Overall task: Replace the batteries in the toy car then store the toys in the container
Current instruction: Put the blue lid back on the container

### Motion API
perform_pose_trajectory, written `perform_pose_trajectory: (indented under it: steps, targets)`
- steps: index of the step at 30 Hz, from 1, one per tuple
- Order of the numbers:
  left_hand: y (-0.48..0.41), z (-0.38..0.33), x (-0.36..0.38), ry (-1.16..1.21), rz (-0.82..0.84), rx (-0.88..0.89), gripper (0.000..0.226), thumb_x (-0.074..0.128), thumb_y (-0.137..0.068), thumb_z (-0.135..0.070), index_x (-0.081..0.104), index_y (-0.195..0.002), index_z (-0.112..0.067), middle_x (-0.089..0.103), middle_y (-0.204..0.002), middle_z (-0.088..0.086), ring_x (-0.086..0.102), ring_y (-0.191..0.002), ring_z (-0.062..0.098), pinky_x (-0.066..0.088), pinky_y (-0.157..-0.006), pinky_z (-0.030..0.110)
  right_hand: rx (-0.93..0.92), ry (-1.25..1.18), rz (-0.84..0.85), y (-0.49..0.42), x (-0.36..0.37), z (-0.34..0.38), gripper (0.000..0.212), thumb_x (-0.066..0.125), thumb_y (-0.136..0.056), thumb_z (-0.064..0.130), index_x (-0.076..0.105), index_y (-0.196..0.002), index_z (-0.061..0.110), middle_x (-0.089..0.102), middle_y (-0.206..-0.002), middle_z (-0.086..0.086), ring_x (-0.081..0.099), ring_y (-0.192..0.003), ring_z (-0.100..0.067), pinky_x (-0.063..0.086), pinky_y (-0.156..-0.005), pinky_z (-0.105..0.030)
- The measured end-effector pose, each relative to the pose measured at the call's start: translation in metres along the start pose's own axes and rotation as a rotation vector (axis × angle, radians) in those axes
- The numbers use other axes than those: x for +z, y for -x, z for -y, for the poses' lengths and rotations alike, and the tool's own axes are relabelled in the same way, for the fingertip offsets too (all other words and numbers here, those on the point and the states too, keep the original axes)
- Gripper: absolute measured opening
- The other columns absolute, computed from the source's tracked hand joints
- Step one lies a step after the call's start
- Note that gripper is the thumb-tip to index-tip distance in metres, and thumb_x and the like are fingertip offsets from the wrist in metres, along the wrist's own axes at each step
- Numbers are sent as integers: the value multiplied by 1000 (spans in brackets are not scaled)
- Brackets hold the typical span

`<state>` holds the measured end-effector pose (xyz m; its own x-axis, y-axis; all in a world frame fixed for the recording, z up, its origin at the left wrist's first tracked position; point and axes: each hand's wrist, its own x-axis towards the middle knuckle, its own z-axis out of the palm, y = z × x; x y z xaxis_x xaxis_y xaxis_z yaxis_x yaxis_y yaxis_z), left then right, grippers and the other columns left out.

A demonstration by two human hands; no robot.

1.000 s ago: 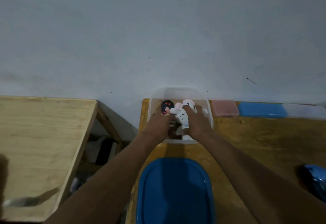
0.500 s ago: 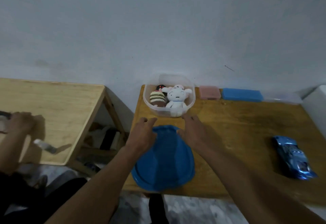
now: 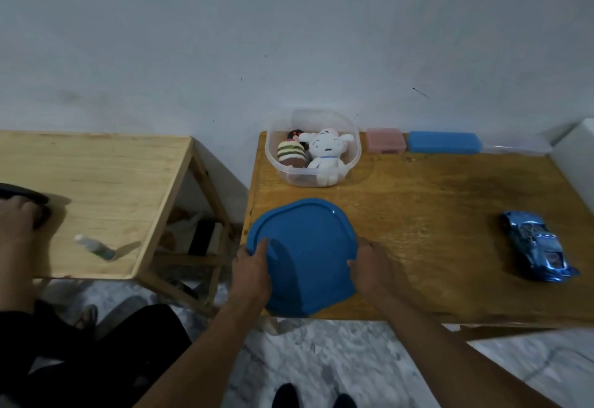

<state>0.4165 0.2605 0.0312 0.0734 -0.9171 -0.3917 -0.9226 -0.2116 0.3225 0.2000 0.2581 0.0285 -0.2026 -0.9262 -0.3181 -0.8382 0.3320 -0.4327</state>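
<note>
1. Far left of the blue lid [image 3: 305,256]: a side table [image 3: 112,182] carries a small bottle [image 3: 96,247]. Another person's hand [image 3: 16,218] rests on a dark object there. None of this belongs to the task.
2. Left hand [image 3: 252,274]: grasping the lid's left edge, thumb on top. The fingers are hidden beneath.
3. The lid sits at the near edge of the table [image 3: 434,231] and partly overhangs it. Whether it is lifted clear cannot be told.
4. Beyond the lid: the clear container [image 3: 313,179], uncovered. It holds a striped plush [image 3: 291,153] and a white plush [image 3: 326,150], touching side by side.
5. Right hand [image 3: 373,266]: grasping the lid's right edge, fingers curled at the rim.
6. Beyond and right of the lid: a pink box [image 3: 385,140] and a blue box [image 3: 445,142], against the wall.
7. Far right of the lid, well apart: the toy car [image 3: 536,247], on the table and outside the container. Its battery state cannot be told.
8. Assessment: the step in hand appears to be taking up the lid for closing.
   - Keep the two grips opposite and the lid level.
   - Match its rounded corners to the container, then press around the whole rim.
   - The white plush rises near rim height and may block seating, so push it down first.
   - The car should go in before sealing.
</note>
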Motion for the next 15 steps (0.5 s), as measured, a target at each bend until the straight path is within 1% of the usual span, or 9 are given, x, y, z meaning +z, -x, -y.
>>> perform_pose_trajectory:
  steps: [2,3,6,8,10,12,14,15]
  targets:
    - [-1,3,0,22,-19,5,73,49,-90,-3,19,-152,-24,33,-143,21,42,-126,38,42,-100,43,37,-7,-24,0,3,-1,34,53,-90,3,53,-123,10,55,-118,-13,56,-100,-24,51,-81,-35]
    - [-2,3,0,47,-39,10,73,49,-88,-3,19,-152,-22,36,-140,22,44,-124,39,43,-98,43,51,0,-26,1,3,-1,32,53,-89,2,54,-120,8,55,-117,-13,56,-100,-25,51,-82,-36]
    - [-7,6,-4,155,-125,0,71,51,-81,-2,26,-146,-16,55,-119,22,55,-107,41,48,-85,45,93,30,-11,3,1,5,28,57,-86,4,58,-114,6,54,-117,-14,56,-102,-27,52,-84,-38]
    - [-8,8,-10,178,-122,-30,65,55,-80,-1,32,-140,-10,62,-112,19,59,-103,39,47,-77,41,113,41,-13,6,-3,12,31,59,-85,5,57,-116,6,53,-118,-13,55,-104,-27,51,-85,-37]
    - [-9,11,-20,172,-118,-32,55,58,-80,-1,40,-131,-7,63,-109,16,60,-101,36,48,-74,40,132,31,-33,10,-10,22,34,60,-84,6,55,-118,7,53,-119,-13,56,-103,-27,52,-84,-37]
    - [-9,11,-35,170,-161,4,42,59,-79,-3,49,-119,-6,64,-106,14,60,-98,34,52,-77,42,131,8,-63,13,-19,32,42,63,-82,8,50,-122,7,54,-118,-14,56,-101,-28,53,-84,-38]
    - [-7,10,-53,195,-225,57,25,57,-77,-2,55,-102,-8,66,-95,11,62,-88,31,55,-74,42,107,-13,-95,15,-30,42,53,64,-81,11,44,-131,11,54,-118,-14,57,-101,-28,52,-83,-38]
    - [-6,8,-62,229,-258,84,21,57,-76,-1,56,-96,-9,66,-88,9,62,-82,29,56,-71,42,89,-29,-116,15,-36,47,59,63,-81,13,41,-135,14,54,-119,-13,57,-102,-28,52,-83,-37]
